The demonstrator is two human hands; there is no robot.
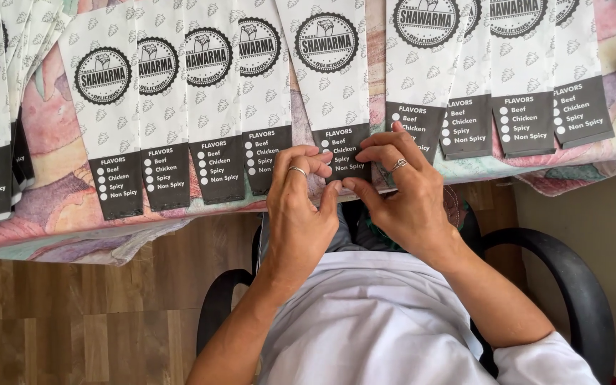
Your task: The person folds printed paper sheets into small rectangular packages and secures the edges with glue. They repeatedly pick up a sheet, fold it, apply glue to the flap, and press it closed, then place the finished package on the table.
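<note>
A row of long white paper sleeves lies side by side on a cloth-covered table [51,214], each with a round dark emblem near the top and a black band at its lower end. The middle sleeve [333,85] is the one being worked: it lies slightly tilted, its black band hanging at the table's near edge, directly in front of the person's lap.

The left hand [297,214] pinches the band's lower left corner, thumb beneath and curled fingers above, closed on the paper. The right hand [404,189] meets it from the other side, thumb and fingertips pressed on the band's lower right edge. Both hands appear to crease or press the bottom flap, though the fingers hide the fold itself.

The other sleeves [215,107] to either side of the middle one overlap like shingles, probably so each band stays reachable. Below the table's edge sit a black chair [565,285] and a wooden floor [73,314].
</note>
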